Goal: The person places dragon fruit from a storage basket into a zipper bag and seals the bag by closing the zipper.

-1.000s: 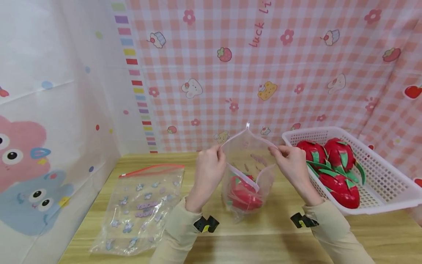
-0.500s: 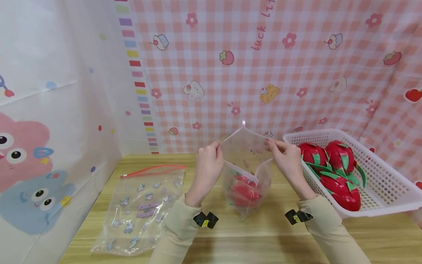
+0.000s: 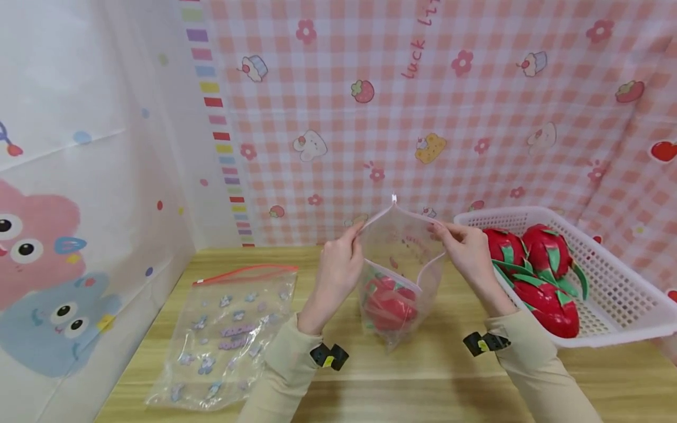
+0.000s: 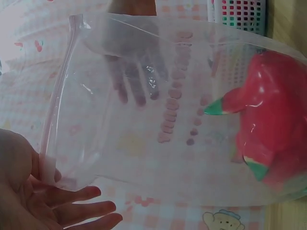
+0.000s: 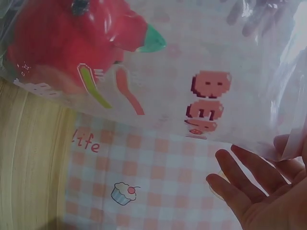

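A clear zip bag (image 3: 402,244) with a pale pink zipper stands between my hands, its mouth spread wide. Inside at the bottom lies a red dragon fruit (image 3: 390,305) with green-tipped scales, also seen as a red dragon fruit (image 4: 273,115) through the film in the left wrist view. My left hand (image 3: 338,264) pinches the left side of the bag's rim between thumb and finger. On the opposite side, my right hand (image 3: 468,255) pinches the rim the same way. In both wrist views the other fingers stretch out loosely beside the film.
To the left, a flat clear zip bag (image 3: 227,335) with a red zipper lies on the wooden table (image 3: 396,390). A white perforated basket (image 3: 624,276) holding several dragon fruits (image 3: 547,305) stands on the right. A checked cloth (image 3: 328,117) hangs behind.
Both hands keep their pinch on the bag's rim. The bag's mouth shifts slightly and its front edge straightens, while the dragon fruit inside moves little. The view tilts a little.
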Demonstrator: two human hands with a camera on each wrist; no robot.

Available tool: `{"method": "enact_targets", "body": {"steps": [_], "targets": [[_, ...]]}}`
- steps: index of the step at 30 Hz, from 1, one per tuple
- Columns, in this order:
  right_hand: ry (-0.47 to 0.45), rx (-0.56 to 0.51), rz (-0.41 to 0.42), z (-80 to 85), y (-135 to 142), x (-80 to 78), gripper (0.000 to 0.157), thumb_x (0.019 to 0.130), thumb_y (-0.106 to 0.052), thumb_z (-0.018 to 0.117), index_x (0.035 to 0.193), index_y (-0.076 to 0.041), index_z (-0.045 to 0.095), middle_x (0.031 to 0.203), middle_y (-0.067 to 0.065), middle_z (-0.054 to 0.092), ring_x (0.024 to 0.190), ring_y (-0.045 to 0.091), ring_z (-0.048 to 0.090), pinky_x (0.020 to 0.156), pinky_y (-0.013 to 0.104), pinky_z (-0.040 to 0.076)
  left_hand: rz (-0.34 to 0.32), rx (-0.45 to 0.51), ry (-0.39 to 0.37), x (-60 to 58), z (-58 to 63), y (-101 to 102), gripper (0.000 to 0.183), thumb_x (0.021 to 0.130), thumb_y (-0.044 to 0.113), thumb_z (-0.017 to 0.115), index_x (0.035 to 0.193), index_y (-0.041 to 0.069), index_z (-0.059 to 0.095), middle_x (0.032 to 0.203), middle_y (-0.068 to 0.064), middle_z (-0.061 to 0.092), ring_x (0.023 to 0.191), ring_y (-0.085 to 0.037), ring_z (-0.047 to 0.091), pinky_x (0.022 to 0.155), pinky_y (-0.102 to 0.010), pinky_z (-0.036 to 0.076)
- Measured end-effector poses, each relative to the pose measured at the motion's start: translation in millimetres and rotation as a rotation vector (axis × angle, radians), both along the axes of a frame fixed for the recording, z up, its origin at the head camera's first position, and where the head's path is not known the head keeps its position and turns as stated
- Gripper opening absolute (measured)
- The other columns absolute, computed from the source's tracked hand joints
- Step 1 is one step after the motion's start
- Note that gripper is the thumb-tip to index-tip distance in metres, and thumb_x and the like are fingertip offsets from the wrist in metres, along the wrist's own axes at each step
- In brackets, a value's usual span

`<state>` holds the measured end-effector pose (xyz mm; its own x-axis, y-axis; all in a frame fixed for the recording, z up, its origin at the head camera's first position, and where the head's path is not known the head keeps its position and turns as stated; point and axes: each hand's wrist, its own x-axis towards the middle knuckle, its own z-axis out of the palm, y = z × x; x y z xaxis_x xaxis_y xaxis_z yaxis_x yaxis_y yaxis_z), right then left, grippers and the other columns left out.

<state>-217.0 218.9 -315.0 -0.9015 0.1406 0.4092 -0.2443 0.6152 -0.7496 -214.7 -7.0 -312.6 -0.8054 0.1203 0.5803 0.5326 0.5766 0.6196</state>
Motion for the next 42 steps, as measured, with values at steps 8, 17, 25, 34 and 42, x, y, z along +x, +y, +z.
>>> {"method": "enact_targets", "body": {"steps": [8,17,25,34,42], "targets": [[-0.09,-0.025,0.049,4.7,5,4.2,0.044,0.095,-0.041,0.053,0.123,-0.009,0.064,0.12,0.014,0.067,0.112,0.026,0.061,0.084,0.02,0.048,-0.037,0.02,-0.018,1.2,0.5,4,0.034,0.096,0.006,0.044,0.125,0.001,0.06,0.054,-0.004,0.045,0.038,-0.005,0.028,0.034,-0.014,0.021],[-0.078,0.009,0.06,11.2,15,10.4,0.048,0.093,-0.046,0.054,0.13,-0.016,0.06,0.129,0.009,0.062,0.119,0.02,0.056,0.093,0.022,0.045,-0.07,0.048,-0.044,2.6,-0.1,5,0.034,0.097,0.009,0.045,0.127,0.002,0.058,0.058,-0.008,0.051,0.037,-0.005,0.028,0.033,-0.014,0.023],[-0.047,0.219,0.046,24.7,55,16.0,0.044,0.096,-0.042,0.051,0.131,-0.015,0.059,0.126,0.011,0.064,0.113,0.025,0.06,0.077,0.013,0.048,-0.105,0.066,-0.06,3.5,-2.8,5,0.035,0.097,0.011,0.046,0.129,0.001,0.057,0.055,-0.003,0.045,0.035,-0.003,0.027,0.033,-0.014,0.022],[-0.351,0.461,-0.001,14.0,126,15.1,0.064,0.096,-0.051,0.044,0.141,-0.004,0.044,0.135,0.032,0.048,0.118,0.047,0.049,0.087,0.059,0.045,-0.126,0.078,-0.073,4.0,-2.9,4,0.036,0.097,0.012,0.046,0.131,0.002,0.055,0.055,-0.002,0.044,0.034,-0.002,0.026,0.032,-0.016,0.022],[-0.53,0.646,0.066,-18.4,167,23.6,0.079,0.089,-0.045,0.06,0.139,0.01,0.034,0.131,0.043,0.041,0.09,0.044,0.06,0.074,0.051,0.051,-0.114,0.069,-0.034,2.8,-5.6,5,0.035,0.097,0.012,0.048,0.128,0.002,0.058,0.057,-0.006,0.048,0.034,0.0,0.024,0.032,-0.016,0.022]]}}
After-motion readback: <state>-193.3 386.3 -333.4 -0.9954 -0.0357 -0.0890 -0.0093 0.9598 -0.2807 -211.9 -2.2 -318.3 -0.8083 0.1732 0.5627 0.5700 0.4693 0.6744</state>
